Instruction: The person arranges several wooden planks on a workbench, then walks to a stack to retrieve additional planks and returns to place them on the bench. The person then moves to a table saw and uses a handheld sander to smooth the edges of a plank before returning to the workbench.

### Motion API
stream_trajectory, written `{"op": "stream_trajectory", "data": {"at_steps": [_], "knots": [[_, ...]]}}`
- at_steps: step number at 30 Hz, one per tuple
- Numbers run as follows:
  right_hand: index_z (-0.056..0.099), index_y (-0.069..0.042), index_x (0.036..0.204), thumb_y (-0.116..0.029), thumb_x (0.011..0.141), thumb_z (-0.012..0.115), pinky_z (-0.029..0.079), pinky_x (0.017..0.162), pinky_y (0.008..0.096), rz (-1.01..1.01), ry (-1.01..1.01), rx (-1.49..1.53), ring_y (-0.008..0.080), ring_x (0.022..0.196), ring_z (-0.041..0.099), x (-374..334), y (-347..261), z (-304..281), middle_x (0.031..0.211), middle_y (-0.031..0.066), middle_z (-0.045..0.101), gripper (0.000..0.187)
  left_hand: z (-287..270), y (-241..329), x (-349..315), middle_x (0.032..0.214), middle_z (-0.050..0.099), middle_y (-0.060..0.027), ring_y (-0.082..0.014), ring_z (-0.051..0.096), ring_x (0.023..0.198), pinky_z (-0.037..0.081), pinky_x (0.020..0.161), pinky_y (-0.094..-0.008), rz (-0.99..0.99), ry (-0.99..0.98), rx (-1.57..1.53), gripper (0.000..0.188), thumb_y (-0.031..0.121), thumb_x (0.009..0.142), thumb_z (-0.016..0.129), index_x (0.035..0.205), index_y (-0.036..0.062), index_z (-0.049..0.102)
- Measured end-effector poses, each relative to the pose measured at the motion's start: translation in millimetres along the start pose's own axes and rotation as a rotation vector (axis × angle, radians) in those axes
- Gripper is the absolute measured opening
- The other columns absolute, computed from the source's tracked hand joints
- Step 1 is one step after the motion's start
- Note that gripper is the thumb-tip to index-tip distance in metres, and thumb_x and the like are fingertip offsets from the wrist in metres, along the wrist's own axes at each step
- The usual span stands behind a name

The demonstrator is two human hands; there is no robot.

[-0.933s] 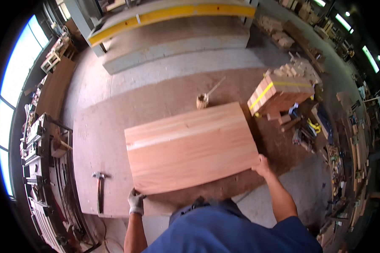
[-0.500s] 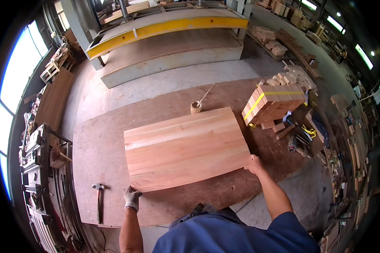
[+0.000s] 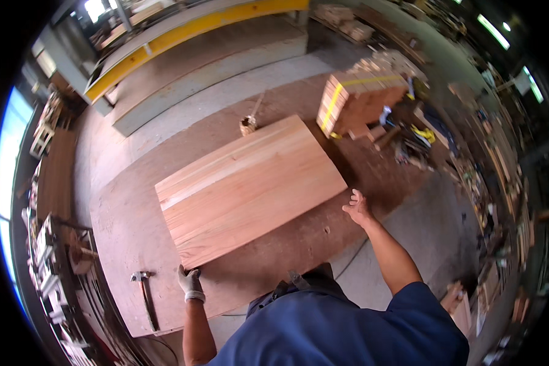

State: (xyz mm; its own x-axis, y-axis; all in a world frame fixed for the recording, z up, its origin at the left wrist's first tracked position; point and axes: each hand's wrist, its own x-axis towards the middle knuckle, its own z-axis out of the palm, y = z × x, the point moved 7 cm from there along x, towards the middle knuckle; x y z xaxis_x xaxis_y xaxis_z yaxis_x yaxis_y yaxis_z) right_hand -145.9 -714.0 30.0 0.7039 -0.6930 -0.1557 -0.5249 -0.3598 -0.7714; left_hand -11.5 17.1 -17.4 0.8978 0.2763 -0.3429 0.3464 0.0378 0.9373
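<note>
A wide wooden panel, made of strips lying side by side, rests on a brown work board. At its near left corner is my left hand in a pale glove, its fingers closed on the corner; the fingers underneath are hidden. Just off the right corner, my bare right hand is held apart from the wood with its fingers spread and nothing in it. A claw hammer lies on the board to the left of my gloved hand.
Beyond the panel stands a small pot with a stick in it. A yellow-strapped block stack is at the right, beside loose tools and offcuts. A large press with a yellow beam stands at the back.
My right hand has let go of the panel's right corner and opened. The left hand still holds its corner. The whole view has turned and shifted.
</note>
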Motion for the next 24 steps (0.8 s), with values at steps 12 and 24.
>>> {"op": "stream_trajectory", "data": {"at_steps": [12, 24], "knots": [[0.076, -0.012, 0.072, -0.054, 0.083, 0.075, 0.057, 0.064, 0.0372, 0.835, -0.623, -0.348, 0.0192, 0.06, 0.069, -572.5, 252.9, 33.4, 0.068, 0.0065, 0.073, 0.044, 141.2, -53.7, -159.5, 0.083, 0.068, -0.0086, -0.0132, 0.062, 0.065, 0.053, 0.058, -0.0294, 0.038, -0.865, 0.424, 0.019, 0.0, 0.08, 0.066, 0.098, -0.0018, 0.069], [0.077, -0.008, 0.086, -0.039, 0.083, 0.08, 0.062, 0.062, 0.031, 1.205, 0.163, 0.522, 0.0152, 0.066, 0.072, -754.8, 285.5, 25.8, 0.078, 0.0059, 0.075, 0.031, 259.7, -64.4, -280.5, 0.073, 0.066, -0.0061, -0.0127, 0.06, 0.058, 0.053, 0.051, -0.0292, 0.389, -1.357, 0.69, 0.019, -0.001, 0.08, 0.064, 0.099, -0.0016, 0.068]]}}
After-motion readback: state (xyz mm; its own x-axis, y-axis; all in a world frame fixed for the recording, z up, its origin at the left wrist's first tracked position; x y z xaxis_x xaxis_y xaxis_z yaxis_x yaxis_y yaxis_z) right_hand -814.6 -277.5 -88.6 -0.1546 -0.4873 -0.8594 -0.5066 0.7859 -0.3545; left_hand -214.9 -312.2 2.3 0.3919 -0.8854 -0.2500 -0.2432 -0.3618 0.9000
